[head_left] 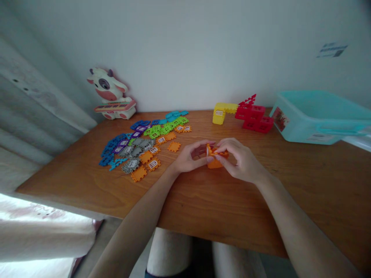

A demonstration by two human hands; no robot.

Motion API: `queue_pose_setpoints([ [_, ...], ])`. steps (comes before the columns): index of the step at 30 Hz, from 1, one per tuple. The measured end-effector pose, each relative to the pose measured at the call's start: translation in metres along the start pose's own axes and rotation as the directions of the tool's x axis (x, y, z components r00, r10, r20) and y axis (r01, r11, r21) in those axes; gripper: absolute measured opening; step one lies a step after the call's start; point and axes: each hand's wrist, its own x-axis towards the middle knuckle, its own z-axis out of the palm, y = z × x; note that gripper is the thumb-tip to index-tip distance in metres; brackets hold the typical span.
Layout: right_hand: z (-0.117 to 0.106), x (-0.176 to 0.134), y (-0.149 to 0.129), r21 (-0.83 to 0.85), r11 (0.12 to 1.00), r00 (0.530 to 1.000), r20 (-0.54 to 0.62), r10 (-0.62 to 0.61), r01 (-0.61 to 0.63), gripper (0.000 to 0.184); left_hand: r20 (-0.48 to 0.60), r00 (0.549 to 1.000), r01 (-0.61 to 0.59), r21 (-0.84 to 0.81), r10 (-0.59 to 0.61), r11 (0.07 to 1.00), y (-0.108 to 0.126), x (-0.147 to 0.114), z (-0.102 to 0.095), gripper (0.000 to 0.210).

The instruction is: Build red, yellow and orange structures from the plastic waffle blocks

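Observation:
An orange block made of interlocking toy panels [215, 164] stands on the wooden table, between my two hands. My left hand [193, 155] grips its left side with thumb and fingers. From the right, my right hand [238, 159] pinches its top, where a loose-looking orange part sits among the fingertips; the fingers partly hide it. Left of my hands lie several flat interlocking panels in orange [174, 146], grey [136, 151], green [162, 128], purple [139, 131] and blue [111, 146], some with white window grids.
A yellow assembled piece [219, 113] joins a red assembled piece [255, 117] near the wall. A turquoise plastic bin [307, 123] stands at the right. A cow toy with a keyboard [113, 96] sits at the back left, and a curtain [34, 100] hangs along the left side.

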Motion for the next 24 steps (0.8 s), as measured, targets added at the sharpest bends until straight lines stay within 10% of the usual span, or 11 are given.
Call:
queue_pose_setpoints([
  [18,0.003,-0.001,-0.001,-0.009,1.000,1.000,-0.014,0.026,-0.026,0.006,-0.062,0.998,0.024,0.172,-0.013,0.985,-0.007,0.000,0.002,0.061],
  [24,-0.009,0.000,-0.002,0.004,0.998,0.994,-0.082,0.066,-0.066,0.042,0.001,0.999,-0.039,0.079,0.039,0.996,-0.011,-0.003,0.002,0.058],
])
